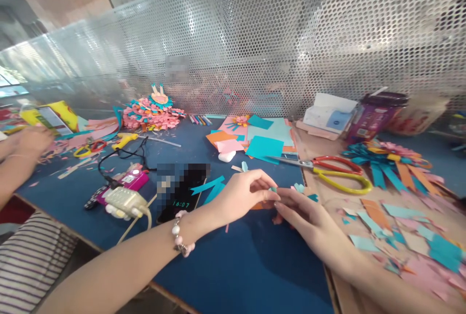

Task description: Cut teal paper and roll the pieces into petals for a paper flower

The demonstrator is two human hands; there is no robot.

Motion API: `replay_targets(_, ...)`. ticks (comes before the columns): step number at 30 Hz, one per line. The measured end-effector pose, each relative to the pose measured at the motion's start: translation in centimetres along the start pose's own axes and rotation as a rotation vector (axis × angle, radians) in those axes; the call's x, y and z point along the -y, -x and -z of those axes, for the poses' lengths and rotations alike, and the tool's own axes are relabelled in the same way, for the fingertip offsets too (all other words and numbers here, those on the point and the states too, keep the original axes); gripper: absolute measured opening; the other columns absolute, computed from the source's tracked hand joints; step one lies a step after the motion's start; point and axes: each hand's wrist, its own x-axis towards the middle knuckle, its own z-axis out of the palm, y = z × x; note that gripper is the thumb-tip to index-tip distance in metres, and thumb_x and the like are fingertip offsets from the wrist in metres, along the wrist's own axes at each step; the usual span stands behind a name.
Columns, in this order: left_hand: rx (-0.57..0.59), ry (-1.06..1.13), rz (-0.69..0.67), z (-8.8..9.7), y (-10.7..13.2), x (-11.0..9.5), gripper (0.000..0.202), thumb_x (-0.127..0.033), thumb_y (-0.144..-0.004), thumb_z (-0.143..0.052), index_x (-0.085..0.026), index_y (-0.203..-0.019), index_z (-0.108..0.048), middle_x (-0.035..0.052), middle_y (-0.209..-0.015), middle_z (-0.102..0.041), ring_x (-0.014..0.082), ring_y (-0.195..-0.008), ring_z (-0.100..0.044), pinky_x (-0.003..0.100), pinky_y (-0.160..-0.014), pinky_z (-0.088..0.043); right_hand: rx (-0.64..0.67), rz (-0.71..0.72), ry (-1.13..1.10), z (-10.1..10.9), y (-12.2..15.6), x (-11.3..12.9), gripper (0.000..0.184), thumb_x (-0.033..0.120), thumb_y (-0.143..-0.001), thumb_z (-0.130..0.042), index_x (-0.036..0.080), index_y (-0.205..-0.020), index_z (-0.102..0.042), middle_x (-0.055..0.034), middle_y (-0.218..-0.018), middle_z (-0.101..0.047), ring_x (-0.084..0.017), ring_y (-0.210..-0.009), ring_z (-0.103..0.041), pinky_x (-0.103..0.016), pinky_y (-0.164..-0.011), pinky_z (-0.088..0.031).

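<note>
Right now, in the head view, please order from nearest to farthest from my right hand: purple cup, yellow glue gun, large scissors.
1. Large scissors: just beyond your right hand.
2. Purple cup: farther back, right.
3. Yellow glue gun: far off, left side.

A shiny, perforated grey metal panel point(247, 37) gleams above a smooth, matt blue tabletop point(233, 275)! Matt finish on the small teal paper piece point(273, 189), and over to the long scissors point(308, 163): smooth metal blades, glossy red and yellow plastic handles.
</note>
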Motion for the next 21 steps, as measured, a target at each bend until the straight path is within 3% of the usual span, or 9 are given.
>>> replay_targets(4, 0.011, -0.057, -0.022, 0.1, -0.1, -0.1, 0.019, -0.030, -0.078, -0.063, -0.017, -0.091, -0.061, 0.0043, -0.085, -0.064, 0.0171, -0.081, -0.063, 0.033, -0.072, -0.055, -0.044, -0.028, 0.068, 0.1, -0.1, -0.4, 0.032, 0.043, -0.092, -0.040, 0.020, -0.108, -0.055, -0.0007, -0.073, -0.062, -0.016, -0.072, -0.055, -0.028, -0.067, -0.042)
replay_targets(8, 0.050, -0.116, -0.069, 0.2, 0.0, -0.5, 0.017, -0.026, -0.083, -0.056, -0.017, -0.097, -0.062, 0.0041, -0.088, -0.066, 0.0147, -0.080, -0.063, 0.030, -0.073, -0.053, -0.055, -0.029, 0.063, 0.1, -0.2, -0.8, 0.031, 0.041, -0.093, -0.036, 0.021, -0.105, -0.055, 0.0007, -0.070, -0.062, -0.014, -0.065, -0.052, -0.026, -0.061, -0.040)
replay_targets(15, 0.017, -0.304, -0.171, 0.4, 0.2, -1.3, 0.021, -0.014, -0.082, -0.050, -0.018, -0.095, -0.067, 0.0028, -0.095, -0.064, 0.0101, -0.074, -0.059, 0.022, -0.068, -0.050, -0.078, -0.005, 0.066, -0.1, -0.3, -0.9, 0.029, 0.045, -0.092, -0.040, 0.021, -0.101, -0.055, 0.0011, -0.070, -0.061, -0.014, -0.066, -0.054, -0.025, -0.062, -0.040)
replay_targets(21, -0.029, -0.247, -0.085, 0.4, 0.0, -0.6, 0.028, -0.019, -0.080, -0.055, -0.020, -0.107, -0.060, 0.0053, -0.101, -0.063, 0.0159, -0.085, -0.061, 0.028, -0.073, -0.052, -0.074, 0.021, 0.038, 0.1, -0.4, -1.2, 0.030, 0.045, -0.092, -0.040, 0.020, -0.102, -0.054, 0.0020, -0.065, -0.059, -0.012, -0.060, -0.051, -0.024, -0.057, -0.040)
